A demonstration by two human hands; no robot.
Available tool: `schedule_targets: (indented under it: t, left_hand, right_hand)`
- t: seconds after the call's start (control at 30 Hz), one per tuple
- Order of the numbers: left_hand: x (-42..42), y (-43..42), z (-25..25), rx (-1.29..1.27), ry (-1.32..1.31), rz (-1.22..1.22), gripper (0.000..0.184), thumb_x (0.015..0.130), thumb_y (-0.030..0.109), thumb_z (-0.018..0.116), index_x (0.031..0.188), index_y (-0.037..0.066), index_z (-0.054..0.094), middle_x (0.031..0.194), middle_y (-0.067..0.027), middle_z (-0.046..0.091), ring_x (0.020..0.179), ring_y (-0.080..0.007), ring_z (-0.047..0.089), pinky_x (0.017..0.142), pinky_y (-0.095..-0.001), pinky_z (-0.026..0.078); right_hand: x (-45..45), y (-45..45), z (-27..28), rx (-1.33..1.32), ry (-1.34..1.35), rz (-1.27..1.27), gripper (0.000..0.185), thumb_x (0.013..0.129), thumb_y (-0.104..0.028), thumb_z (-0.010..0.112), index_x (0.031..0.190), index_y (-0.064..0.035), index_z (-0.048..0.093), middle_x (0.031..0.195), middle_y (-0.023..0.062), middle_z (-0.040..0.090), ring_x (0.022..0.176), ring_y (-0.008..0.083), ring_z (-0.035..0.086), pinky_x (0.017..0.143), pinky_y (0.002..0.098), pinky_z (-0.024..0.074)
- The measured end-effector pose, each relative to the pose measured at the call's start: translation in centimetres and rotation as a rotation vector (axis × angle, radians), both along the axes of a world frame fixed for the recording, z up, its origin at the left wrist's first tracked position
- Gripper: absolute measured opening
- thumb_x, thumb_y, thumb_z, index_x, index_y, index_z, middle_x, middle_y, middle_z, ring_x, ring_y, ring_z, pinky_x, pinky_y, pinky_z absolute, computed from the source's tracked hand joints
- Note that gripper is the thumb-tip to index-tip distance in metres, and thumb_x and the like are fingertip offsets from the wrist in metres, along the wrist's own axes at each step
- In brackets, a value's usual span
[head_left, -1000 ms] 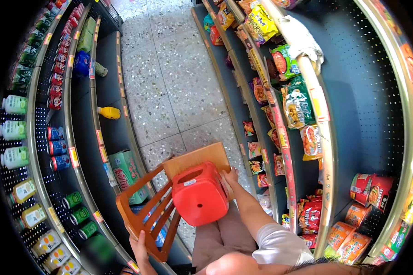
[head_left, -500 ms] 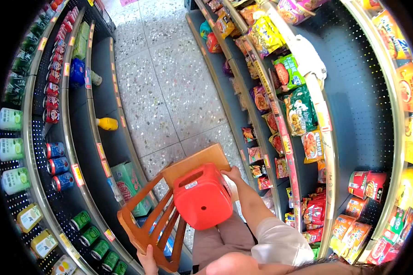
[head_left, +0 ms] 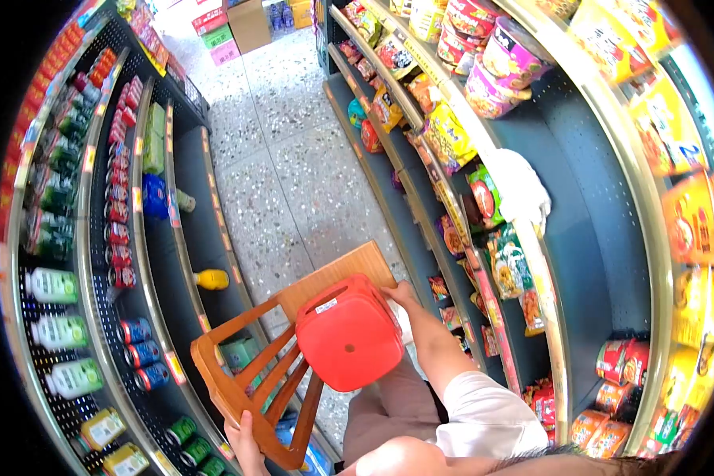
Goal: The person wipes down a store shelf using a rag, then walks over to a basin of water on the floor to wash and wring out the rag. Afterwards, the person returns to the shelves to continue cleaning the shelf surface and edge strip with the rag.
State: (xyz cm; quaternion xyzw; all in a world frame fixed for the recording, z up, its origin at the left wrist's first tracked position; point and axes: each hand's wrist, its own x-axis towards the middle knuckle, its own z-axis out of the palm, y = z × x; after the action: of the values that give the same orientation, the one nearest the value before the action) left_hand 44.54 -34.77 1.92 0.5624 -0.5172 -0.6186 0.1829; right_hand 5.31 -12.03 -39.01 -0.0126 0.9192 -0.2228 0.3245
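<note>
A brown wooden chair [head_left: 337, 270] with a slatted back is tilted in front of my body, carried between both hands. My left hand [head_left: 246, 440] is closed round the top rail of its back, at the lower left. At the seat's right edge is my right hand [head_left: 401, 295], its fingers wrapped round the wood and partly hidden. A red plastic stool [head_left: 349, 333] with a small hole in its top rests against the chair seat, close to the right hand. Something white [head_left: 404, 325] shows just below that hand, too covered to name.
Shelves with drink cans [head_left: 141, 354] and bottles [head_left: 70, 331] line the left side. On the right, shelves hold snack bags and instant noodles [head_left: 496, 71]; a white cloth [head_left: 520, 186] hangs over one edge. Cardboard boxes [head_left: 248, 24] stand beyond the speckled floor [head_left: 309, 159].
My view has shifted up the aisle, so boxes at its far end now show. Shelf goods sit lower in view. Both hands keep their hold on the chair, with the stool still against it.
</note>
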Motion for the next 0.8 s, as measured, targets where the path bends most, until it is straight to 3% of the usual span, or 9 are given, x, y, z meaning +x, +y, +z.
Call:
schedule_targets:
  t: [0.1, 0.2, 0.4, 0.8]
  left_hand:
    - [-5.6, -3.2, -1.5, 0.0, -0.037, -0.019, 0.057, 0.093, 0.026, 0.068, 0.135, -0.001, 0.042, 0.121, -0.0108, 0.056, 0.105, -0.0211, 0.055, 0.093, -0.0339, 0.044]
    - [-11.5, -6.2, -2.5, -0.006, -0.042, 0.023, 0.043, 0.094, 0.013, 0.065, 0.131, -0.002, 0.048, 0.114, -0.0096, 0.061, 0.097, -0.0181, 0.06, 0.085, -0.0313, 0.049]
    - [-19.5, -10.0, -5.2, 0.002, -0.142, 0.08, 0.041, 0.095, 0.017, 0.064, 0.128, -0.003, 0.048, 0.112, -0.0105, 0.061, 0.094, -0.0178, 0.06, 0.082, -0.0308, 0.05]
    - [-22.2, -14.6, -7.8, -0.004, -0.229, 0.091, 0.047, 0.095, 0.023, 0.066, 0.129, -0.004, 0.048, 0.115, -0.011, 0.06, 0.097, -0.0187, 0.06, 0.083, -0.0307, 0.05]
  right_hand:
    - [-4.9, -2.9, -1.0, 0.008, -0.036, -0.02, 0.083, 0.064, -0.061, 0.078, 0.105, 0.0094, 0.067, 0.11, 0.0282, 0.067, 0.104, 0.04, 0.066, 0.088, 0.0449, 0.0521]
    - [-9.1, -5.0, -1.8, 0.01, -0.074, -0.041, 0.081, 0.066, -0.06, 0.078, 0.109, 0.0083, 0.066, 0.113, 0.0282, 0.066, 0.107, 0.0399, 0.064, 0.09, 0.0445, 0.0512]
    - [-15.0, -9.2, -5.9, 0.048, -0.094, -0.028, 0.087, 0.068, -0.059, 0.077, 0.122, 0.007, 0.059, 0.125, 0.0281, 0.06, 0.118, 0.0382, 0.058, 0.099, 0.0432, 0.0468]
    - [-18.3, -13.5, -9.5, -0.004, -0.211, 0.047, 0.086, 0.067, -0.055, 0.079, 0.124, 0.0051, 0.057, 0.125, 0.028, 0.059, 0.12, 0.0383, 0.056, 0.102, 0.0433, 0.0451]
